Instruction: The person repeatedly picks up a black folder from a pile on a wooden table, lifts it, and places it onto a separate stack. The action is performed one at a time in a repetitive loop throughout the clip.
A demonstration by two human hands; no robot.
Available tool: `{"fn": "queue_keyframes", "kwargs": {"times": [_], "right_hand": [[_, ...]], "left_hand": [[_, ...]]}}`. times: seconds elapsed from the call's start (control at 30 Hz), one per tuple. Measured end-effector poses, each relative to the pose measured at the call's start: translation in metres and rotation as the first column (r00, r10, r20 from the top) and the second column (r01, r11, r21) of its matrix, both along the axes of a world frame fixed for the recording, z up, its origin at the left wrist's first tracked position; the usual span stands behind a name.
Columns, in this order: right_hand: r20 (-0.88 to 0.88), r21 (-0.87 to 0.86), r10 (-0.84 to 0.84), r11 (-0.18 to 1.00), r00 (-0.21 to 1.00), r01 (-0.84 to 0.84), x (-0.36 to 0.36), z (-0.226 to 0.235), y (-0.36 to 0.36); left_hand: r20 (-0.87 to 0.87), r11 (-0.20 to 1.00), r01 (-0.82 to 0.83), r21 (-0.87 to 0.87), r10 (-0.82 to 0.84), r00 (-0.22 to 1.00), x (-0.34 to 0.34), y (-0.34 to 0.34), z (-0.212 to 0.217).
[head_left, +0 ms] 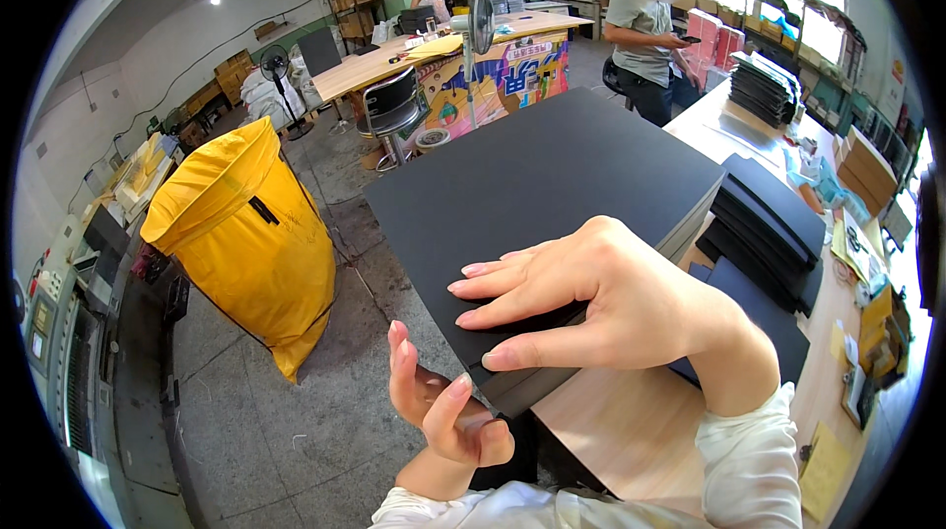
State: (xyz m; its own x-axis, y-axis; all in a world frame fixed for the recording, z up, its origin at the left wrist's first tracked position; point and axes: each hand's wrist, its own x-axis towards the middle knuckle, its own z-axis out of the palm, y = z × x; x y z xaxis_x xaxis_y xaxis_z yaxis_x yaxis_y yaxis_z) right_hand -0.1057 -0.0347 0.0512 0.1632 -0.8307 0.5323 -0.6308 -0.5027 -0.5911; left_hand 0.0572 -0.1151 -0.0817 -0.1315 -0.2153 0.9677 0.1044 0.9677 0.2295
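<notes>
A thick stack of large black sheets [532,165] lies in front of me, its layered edge showing on the right side. My right hand [601,297] rests on top of the stack near its closest corner, palm down, fingers stretched toward the left edge and thumb apart. Beside that corner, to the left and lower, is my left hand [443,406], palm turned up and fingers apart and slightly bent. Nothing shows in it, and whether it touches the stack's edge cannot be made out.
A yellow sack [251,233] stands on the floor at left. Black panels [764,224] lie on the wooden table [601,416] at right, with another black stack [764,88] farther back. A person [650,46] holds a phone; another sits behind the far table.
</notes>
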Motion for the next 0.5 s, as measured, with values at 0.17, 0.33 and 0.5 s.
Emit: {"fn": "queue_keyframes", "kwargs": {"times": [0.17,0.33,0.5], "right_hand": [[-0.004,-0.009,0.001,1.0,1.0,-0.001,-0.0011,0.0003,0.0006],[0.0,-0.013,-0.001,1.0,1.0,0.001,-0.0001,-0.0011,0.0003],[-0.011,-0.033,-0.001,0.999,1.0,0.0,-0.0006,-0.001,0.0001]], "left_hand": [[0.009,1.0,-0.011,0.002,0.011,1.0,-0.0012,0.0021,0.0009],[0.009,1.0,-0.007,-0.007,0.007,1.0,-0.0015,0.0,0.0003],[0.017,1.0,-0.02,0.021,0.02,1.0,-0.0003,0.0028,0.0008]]}}
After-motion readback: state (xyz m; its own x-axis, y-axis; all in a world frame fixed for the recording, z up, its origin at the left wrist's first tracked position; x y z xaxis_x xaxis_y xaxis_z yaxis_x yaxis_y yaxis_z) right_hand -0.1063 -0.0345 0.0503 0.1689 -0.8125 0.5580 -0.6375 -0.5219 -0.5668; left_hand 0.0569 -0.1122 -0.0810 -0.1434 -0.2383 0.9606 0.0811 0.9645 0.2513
